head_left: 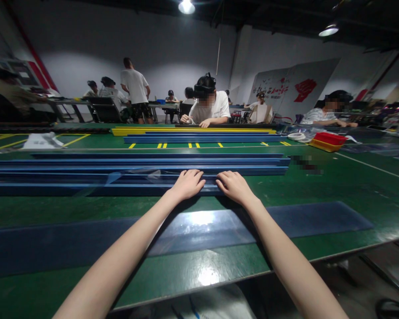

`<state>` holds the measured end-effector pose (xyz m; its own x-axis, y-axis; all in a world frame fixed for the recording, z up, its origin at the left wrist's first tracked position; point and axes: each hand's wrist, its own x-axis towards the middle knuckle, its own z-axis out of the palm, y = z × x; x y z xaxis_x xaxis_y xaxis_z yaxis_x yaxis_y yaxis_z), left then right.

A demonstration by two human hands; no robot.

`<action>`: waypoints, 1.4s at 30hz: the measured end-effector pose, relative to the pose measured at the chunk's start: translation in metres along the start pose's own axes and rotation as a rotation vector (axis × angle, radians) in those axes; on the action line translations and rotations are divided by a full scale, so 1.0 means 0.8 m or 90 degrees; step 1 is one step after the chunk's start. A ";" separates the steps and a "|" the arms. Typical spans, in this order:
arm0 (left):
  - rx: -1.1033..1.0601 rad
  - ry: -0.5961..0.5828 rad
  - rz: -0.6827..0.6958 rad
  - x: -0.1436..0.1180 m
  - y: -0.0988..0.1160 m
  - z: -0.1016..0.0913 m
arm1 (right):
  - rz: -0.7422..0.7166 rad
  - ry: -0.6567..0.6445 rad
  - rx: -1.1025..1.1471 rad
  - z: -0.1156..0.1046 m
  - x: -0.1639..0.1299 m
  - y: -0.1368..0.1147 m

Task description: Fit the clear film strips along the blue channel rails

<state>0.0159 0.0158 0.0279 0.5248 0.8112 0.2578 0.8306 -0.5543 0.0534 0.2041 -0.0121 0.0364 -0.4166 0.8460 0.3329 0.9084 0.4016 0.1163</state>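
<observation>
While the green table (335,186) fills almost the whole view, a dark blue mat (302,219) lies flat along its near edge, under both forearms. Beyond the mat a stack of long blue rails (86,170) runs from the left edge to past the middle, with a loose clear film (129,177) draped on its front. More blue and yellow rails (199,133) lie further back, in front of a seated person in a white shirt (216,108); a red tray (329,139) sits to the right. The left hand (188,184) and the right hand (234,186) rest palm down, just beside each other, on the nearest rail, fingers stretched out and close together, clamped on nothing
</observation>
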 end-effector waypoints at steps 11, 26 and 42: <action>0.012 0.003 0.005 0.001 -0.001 -0.003 | 0.065 -0.038 -0.023 -0.007 -0.001 0.015; 0.022 0.006 0.012 -0.001 0.001 -0.005 | 0.050 -0.022 -0.021 -0.003 -0.003 0.019; 0.016 0.018 0.127 0.002 0.013 -0.017 | 0.039 0.023 0.065 -0.002 -0.004 0.020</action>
<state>0.0226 0.0088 0.0422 0.6739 0.6803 0.2882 0.7154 -0.6982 -0.0247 0.2196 -0.0087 0.0385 -0.3575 0.8573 0.3704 0.9229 0.3850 -0.0003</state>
